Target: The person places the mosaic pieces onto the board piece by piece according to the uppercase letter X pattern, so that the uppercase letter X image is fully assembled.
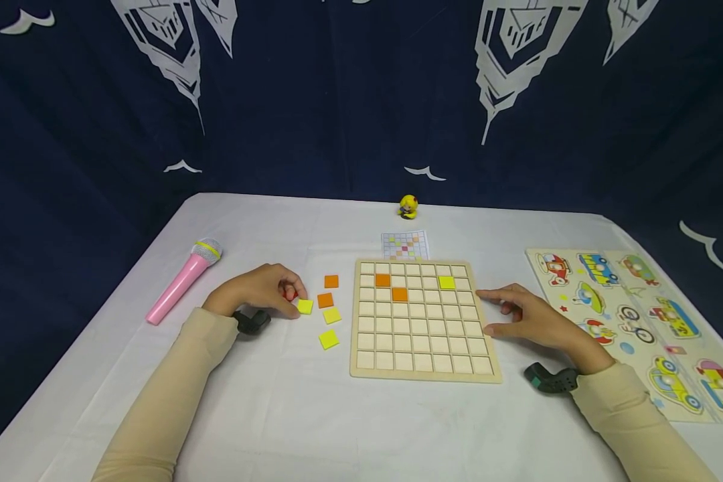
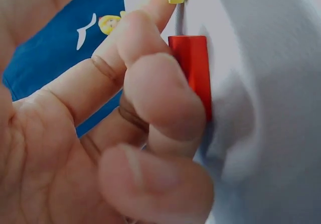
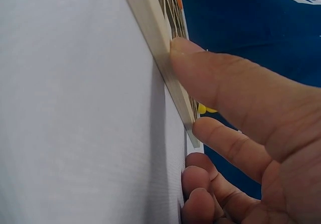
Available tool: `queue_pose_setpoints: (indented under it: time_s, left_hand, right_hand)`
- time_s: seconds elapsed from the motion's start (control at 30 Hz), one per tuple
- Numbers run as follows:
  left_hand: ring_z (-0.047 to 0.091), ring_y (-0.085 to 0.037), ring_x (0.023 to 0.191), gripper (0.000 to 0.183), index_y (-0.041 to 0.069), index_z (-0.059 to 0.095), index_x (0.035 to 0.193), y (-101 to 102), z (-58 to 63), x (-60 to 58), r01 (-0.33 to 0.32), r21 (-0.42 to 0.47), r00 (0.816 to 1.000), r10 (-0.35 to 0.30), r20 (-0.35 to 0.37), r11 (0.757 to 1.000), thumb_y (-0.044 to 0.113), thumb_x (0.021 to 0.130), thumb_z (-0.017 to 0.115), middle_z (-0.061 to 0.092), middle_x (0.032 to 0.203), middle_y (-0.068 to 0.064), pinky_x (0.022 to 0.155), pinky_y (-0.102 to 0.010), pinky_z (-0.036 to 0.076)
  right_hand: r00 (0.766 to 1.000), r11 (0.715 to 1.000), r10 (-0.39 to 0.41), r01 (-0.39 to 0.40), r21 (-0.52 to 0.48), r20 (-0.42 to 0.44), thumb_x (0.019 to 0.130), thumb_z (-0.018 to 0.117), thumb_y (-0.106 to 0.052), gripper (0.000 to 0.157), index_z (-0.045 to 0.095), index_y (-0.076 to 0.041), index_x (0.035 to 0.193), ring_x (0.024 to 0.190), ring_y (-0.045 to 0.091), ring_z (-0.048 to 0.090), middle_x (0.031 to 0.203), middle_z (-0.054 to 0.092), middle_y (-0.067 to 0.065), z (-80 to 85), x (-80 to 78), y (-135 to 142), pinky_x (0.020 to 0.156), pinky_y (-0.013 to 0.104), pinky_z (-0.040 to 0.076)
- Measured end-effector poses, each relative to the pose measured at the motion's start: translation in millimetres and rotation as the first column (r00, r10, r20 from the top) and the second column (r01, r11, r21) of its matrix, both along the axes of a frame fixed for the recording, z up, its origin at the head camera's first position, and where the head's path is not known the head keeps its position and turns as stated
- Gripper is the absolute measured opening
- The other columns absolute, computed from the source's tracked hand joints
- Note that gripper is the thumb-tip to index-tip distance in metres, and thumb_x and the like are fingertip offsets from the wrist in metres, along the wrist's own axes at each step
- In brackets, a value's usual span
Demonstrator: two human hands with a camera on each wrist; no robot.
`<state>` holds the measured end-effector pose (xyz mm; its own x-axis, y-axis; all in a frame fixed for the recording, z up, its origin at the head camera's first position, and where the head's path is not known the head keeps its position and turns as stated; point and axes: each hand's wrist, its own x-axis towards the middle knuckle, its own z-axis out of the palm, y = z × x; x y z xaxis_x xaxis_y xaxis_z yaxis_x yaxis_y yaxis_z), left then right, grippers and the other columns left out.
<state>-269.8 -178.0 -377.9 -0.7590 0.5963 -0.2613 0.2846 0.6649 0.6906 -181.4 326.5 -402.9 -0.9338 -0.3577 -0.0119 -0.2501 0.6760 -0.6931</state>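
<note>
My left hand (image 1: pixel 264 289) has its thumb and index finger at the edges of a yellow square tile (image 1: pixel 304 306), pinching it close over the table. A red tile (image 2: pixel 193 73) lies beside the curled fingers, partly hidden by them in the left wrist view. Orange tiles (image 1: pixel 331 281) and more yellow tiles (image 1: pixel 329 339) lie between this hand and the wooden grid board (image 1: pixel 424 376). On the board sit two orange tiles (image 1: pixel 382 280) and one yellow tile (image 1: pixel 446 282). My right hand (image 1: pixel 530 320) touches the board's right edge with thumb and index fingertips, its other fingers bent.
A printed colour grid card (image 1: pixel 405 245) lies behind the board, with a small yellow figurine (image 1: pixel 408 207) farther back. To the left is a pink toy microphone (image 1: pixel 181 286). A picture puzzle board (image 1: pixel 614 321) lies at the right, partly under the right forearm.
</note>
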Motion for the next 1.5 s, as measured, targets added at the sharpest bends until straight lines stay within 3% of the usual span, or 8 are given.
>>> queue_pose_setpoints:
  time_s: [0.53,0.9,1.2,1.5]
  left_hand:
    - [0.059,-0.017,0.081,0.026,0.005,0.076,0.107,9,6.2,4.6,0.020,0.027,0.996,-0.018,-0.086,0.999,0.010,0.084,0.087,0.069,0.093,-0.001,0.077,-0.030,0.049]
    - [0.064,-0.016,0.082,0.027,0.004,0.075,0.107,25,4.5,9.9,0.022,0.146,0.989,-0.001,-0.146,0.989,0.006,0.082,0.086,0.072,0.093,-0.002,0.081,-0.027,0.055]
    - [0.066,-0.016,0.079,0.029,0.007,0.076,0.109,40,5.0,11.4,0.079,0.179,0.974,-0.037,-0.222,0.981,0.008,0.083,0.087,0.075,0.091,0.005,0.075,-0.030,0.052]
    - [0.062,-0.015,0.073,0.028,0.004,0.075,0.113,59,5.4,8.7,0.104,0.217,0.972,-0.053,-0.228,0.971,0.004,0.085,0.082,0.075,0.094,0.001,0.065,-0.026,0.049]
  right_hand:
    - [1.000,1.000,0.006,-0.006,-0.005,-0.001,0.090,0.089,-0.013,0.069,0.059,0.006,0.149,0.088,0.016,0.044,0.109,0.052,0.010,-2.4,-1.5,2,0.073,0.026,0.041]
    - [1.000,1.000,0.010,-0.010,-0.012,-0.006,0.089,0.089,-0.013,0.068,0.060,0.006,0.148,0.089,0.015,0.044,0.107,0.052,0.009,-1.8,-0.6,1,0.073,0.025,0.041]
    - [1.000,1.000,0.017,-0.018,-0.014,-0.019,0.089,0.089,-0.012,0.069,0.060,0.007,0.148,0.088,0.014,0.044,0.106,0.051,0.009,-1.5,0.0,1,0.073,0.025,0.042]
    - [0.999,0.999,0.026,-0.027,-0.020,-0.022,0.089,0.089,-0.012,0.068,0.059,0.007,0.148,0.087,0.014,0.044,0.107,0.051,0.009,0.0,0.3,2,0.072,0.026,0.042]
